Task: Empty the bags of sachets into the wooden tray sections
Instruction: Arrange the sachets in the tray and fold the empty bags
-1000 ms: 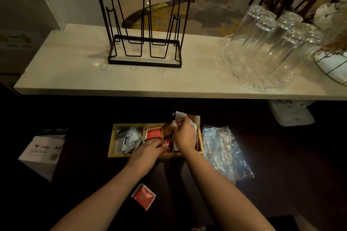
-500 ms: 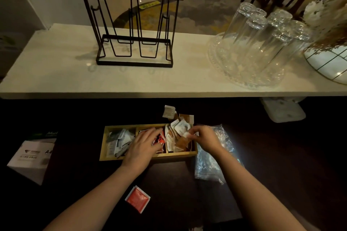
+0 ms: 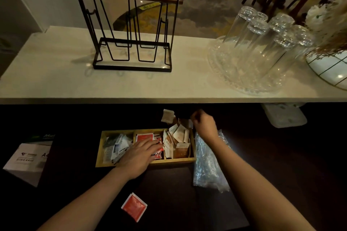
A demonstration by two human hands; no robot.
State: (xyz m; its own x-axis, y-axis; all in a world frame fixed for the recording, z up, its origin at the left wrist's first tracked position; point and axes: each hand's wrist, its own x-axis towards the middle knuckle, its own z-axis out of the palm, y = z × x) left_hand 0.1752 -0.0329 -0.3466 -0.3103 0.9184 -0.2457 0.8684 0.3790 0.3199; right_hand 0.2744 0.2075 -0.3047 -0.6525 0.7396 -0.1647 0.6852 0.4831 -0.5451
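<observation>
A stray brown sachet (image 3: 167,116) lay just left of the curled, apparently empty right hand (image 3: 205,127), nearer than the flat left hand (image 3: 139,153).

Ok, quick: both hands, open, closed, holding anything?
Left hand: open, flat on the red sachets in the wooden tray.
Right hand: fingers curled beyond the tray; holding anything cannot be told.

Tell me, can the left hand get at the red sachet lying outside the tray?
Probably yes. The red sachet lies alone on the dark surface, nothing over it, and the left hand only rests on the wooden tray.
</observation>
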